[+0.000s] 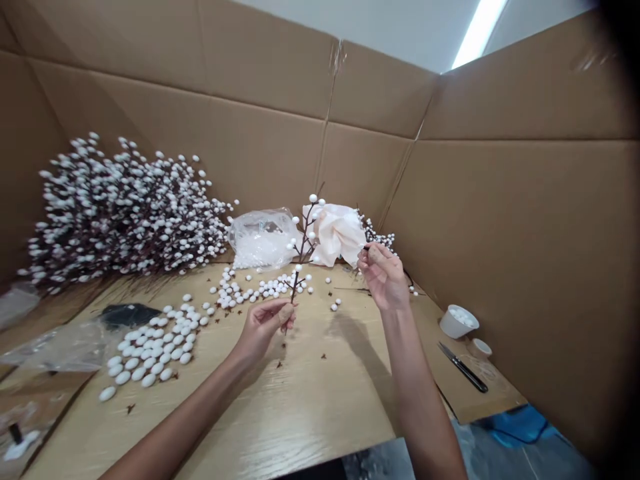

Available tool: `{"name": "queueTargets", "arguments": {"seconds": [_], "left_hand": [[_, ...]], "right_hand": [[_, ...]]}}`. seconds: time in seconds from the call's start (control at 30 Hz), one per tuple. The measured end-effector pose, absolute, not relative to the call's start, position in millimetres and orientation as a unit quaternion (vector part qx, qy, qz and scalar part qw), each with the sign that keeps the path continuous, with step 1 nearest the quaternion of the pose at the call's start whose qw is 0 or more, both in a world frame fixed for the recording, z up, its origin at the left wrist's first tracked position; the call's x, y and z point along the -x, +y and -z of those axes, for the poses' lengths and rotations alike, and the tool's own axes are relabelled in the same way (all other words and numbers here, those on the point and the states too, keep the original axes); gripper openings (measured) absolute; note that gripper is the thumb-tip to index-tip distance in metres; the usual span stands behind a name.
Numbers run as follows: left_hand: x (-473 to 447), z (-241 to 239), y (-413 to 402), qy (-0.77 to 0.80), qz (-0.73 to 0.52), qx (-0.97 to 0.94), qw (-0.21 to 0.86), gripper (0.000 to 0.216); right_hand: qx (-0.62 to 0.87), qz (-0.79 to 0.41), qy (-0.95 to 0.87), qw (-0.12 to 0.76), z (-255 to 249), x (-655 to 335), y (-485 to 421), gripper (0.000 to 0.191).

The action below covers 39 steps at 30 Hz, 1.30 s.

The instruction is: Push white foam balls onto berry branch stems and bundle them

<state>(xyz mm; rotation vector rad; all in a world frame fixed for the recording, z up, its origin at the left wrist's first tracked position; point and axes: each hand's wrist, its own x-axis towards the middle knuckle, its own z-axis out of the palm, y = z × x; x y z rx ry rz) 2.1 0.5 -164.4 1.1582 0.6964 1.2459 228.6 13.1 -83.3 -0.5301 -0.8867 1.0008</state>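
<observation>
Cardboard walls [530, 220] fold around the back and both sides, with a lit strip light [479, 35] showing above them. Within them stands a wood-grain bench [320, 417], its top pale and slightly shiny. Filling the far left is a dense bundle of white-berried artificial branches [127, 207], its dark stems tangled together. On the right, a flat cardboard sheet [453, 393] lies along the wall. Near the back, a clear plastic bag [265, 237] with white contents sits beside crumpled pale paper [340, 230].

One single berry branch [303, 248] stands nearly upright above the middle of the bench, in front of the gap between bag and paper. The left hand [269, 320] grips it low on its brown stem, fingers closed; white berries dot the twigs above. Off to its right and apart from it, the right hand [384, 275] is raised with thumb and forefinger pinched on a small dark piece [367, 248], too little of which shows to identify.

On the sheet lie a black-handled knife [464, 369], a white tub [456, 324] with white contents and a smaller white cup [481, 348]. Loose white berries [157, 350] spread left of the left hand and along the back, with tiny brown star-shaped bits [280, 365] scattered among and in front of them.
</observation>
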Motion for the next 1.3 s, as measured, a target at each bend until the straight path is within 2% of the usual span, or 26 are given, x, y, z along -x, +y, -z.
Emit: {"name": "queueTargets", "arguments": {"seconds": [0.13,0.27,0.47,0.73,1.0,1.3], "left_hand": [[7.2,136.9,8.7,0.260,-0.582,-0.526,0.563,0.021],[10.6,97.5,15.1,0.235,-0.610,-0.542,0.528,0.024],[17.6,58.8,17.4,0.195,-0.612,-0.624,0.445,0.013],[47.3,47.2,21.5,0.226,-0.552,-0.729,0.336,0.001],[65.0,52.8,45.9,0.214,-0.497,-0.791,0.285,0.010],[62.5,56.8,45.5,0.230,-0.472,-0.814,0.247,0.006]], "right_hand": [[0.197,-0.440,-0.454,0.750,44.2,-221.7,2.8,0.020],[0.157,-0.353,-0.497,0.777,6.9,-216.0,-16.1,0.015],[0.121,-0.207,-0.518,0.821,-8.1,-204.0,-39.6,0.010],[0.173,-0.062,-0.515,0.837,-1.8,-198.5,-36.2,0.007],[0.235,0.079,-0.536,0.807,-2.6,-191.2,-31.5,0.009],[0.272,0.103,-0.546,0.786,1.0,-186.9,-19.5,0.009]]}}
